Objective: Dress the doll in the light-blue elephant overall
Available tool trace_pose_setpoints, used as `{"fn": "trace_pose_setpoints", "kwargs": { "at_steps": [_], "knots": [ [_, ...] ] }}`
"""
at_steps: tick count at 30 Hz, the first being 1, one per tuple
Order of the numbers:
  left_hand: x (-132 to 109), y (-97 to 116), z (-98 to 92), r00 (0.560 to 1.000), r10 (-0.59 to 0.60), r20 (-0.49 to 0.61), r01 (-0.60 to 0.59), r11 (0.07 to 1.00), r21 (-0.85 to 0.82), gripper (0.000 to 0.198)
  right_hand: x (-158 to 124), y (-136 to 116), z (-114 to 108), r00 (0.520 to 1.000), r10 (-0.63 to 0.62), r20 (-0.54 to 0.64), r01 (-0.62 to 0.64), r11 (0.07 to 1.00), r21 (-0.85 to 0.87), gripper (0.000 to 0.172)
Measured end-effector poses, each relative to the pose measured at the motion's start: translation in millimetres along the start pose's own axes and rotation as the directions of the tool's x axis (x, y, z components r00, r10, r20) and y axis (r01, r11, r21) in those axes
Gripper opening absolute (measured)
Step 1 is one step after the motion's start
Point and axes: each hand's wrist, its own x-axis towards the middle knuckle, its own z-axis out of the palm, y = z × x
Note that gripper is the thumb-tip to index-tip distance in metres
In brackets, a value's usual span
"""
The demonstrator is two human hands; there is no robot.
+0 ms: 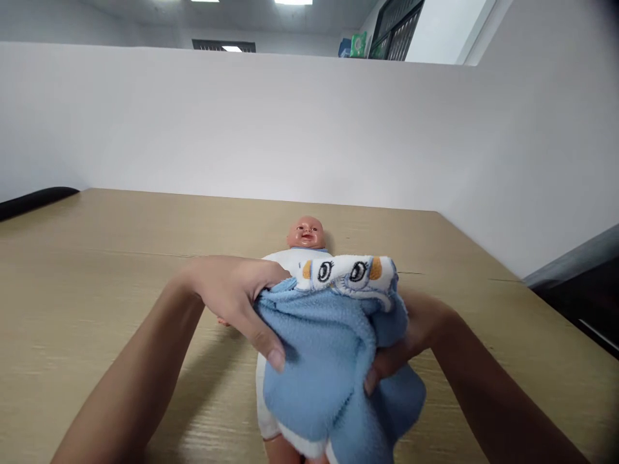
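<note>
A baby doll [306, 233] in a white bodysuit lies on its back on the wooden table [97, 270], head pointing away from me. A light blue fleece garment [324, 361] with a white hood bearing embroidered eyes is bunched over the doll's body. My left hand [236, 299] grips the garment's left side, thumb pressed on the fleece. My right hand [411, 341] holds the right side from underneath, fingers curled into the fabric. The doll's torso and arms are mostly hidden by the garment.
White partition walls [290, 129] enclose the table at the back and right. A dark object [33, 200] lies at the table's far left edge, and a dark surface [585, 290] sits beyond the right edge.
</note>
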Motion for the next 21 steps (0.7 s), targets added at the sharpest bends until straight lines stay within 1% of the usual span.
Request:
{"fn": "trace_pose_setpoints", "kwargs": {
  "at_steps": [1, 2, 4, 7, 9, 11, 13, 15, 17, 18, 19, 21],
  "knots": [
    [0, -1, -0.1, 1.000, 0.013, 0.010, -0.013, 1.000, -0.011, 0.037, -2, 0, -2, 0.999, -0.019, -0.038, 0.019, 1.000, 0.002, 0.038],
    [-1, -2, 0.3, 0.999, 0.032, -0.007, -0.032, 0.999, -0.026, 0.034, -4, 1, -4, 0.997, -0.038, -0.064, 0.039, 0.999, 0.011, 0.036],
    [-1, -3, 2.2, 0.995, 0.062, -0.077, -0.068, 0.995, -0.075, 0.030, -7, 1, -6, 0.993, -0.055, -0.102, 0.060, 0.997, 0.042, 0.032],
    [-1, -1, 6.0, 0.976, 0.071, -0.207, -0.103, 0.983, -0.151, 0.029, -9, 5, -6, 0.991, -0.011, -0.131, 0.020, 0.997, 0.071, 0.030],
    [0, 1, 7.5, 0.946, 0.094, -0.311, -0.142, 0.980, -0.136, 0.028, -7, 9, -4, 0.996, 0.016, -0.089, -0.006, 0.993, 0.115, 0.039],
    [2, 2, 7.8, 0.916, 0.136, -0.377, -0.180, 0.980, -0.084, 0.028, -2, 13, -1, 1.000, -0.001, -0.017, 0.004, 0.987, 0.162, 0.057],
    [4, 2, 7.6, 0.918, 0.143, -0.370, -0.181, 0.981, -0.068, 0.030, 4, 14, 1, 1.000, -0.019, 0.014, 0.017, 0.989, 0.147, 0.073],
    [5, 1, 7.5, 0.931, 0.125, -0.344, -0.164, 0.983, -0.086, 0.033, 9, 13, 3, 1.000, -0.002, 0.011, 0.001, 0.996, 0.090, 0.076],
    [5, 1, 7.4, 0.936, 0.107, -0.334, -0.150, 0.983, -0.107, 0.032, 12, 11, 3, 1.000, 0.008, 0.023, -0.009, 0.998, 0.055, 0.067],
    [5, 0, 7.1, 0.940, 0.101, -0.325, -0.146, 0.982, -0.118, 0.030, 12, 12, 2, 0.999, -0.009, 0.031, 0.008, 0.999, 0.052, 0.061],
    [5, 0, 6.5, 0.948, 0.095, -0.305, -0.142, 0.981, -0.135, 0.028, 12, 13, 1, 0.998, -0.054, 0.035, 0.052, 0.997, 0.055, 0.056],
    [3, -1, 4.2, 0.976, 0.083, -0.201, -0.120, 0.977, -0.177, 0.029, 7, 19, -2, 0.985, -0.169, 0.022, 0.168, 0.984, 0.054, 0.053]
  ]
}}
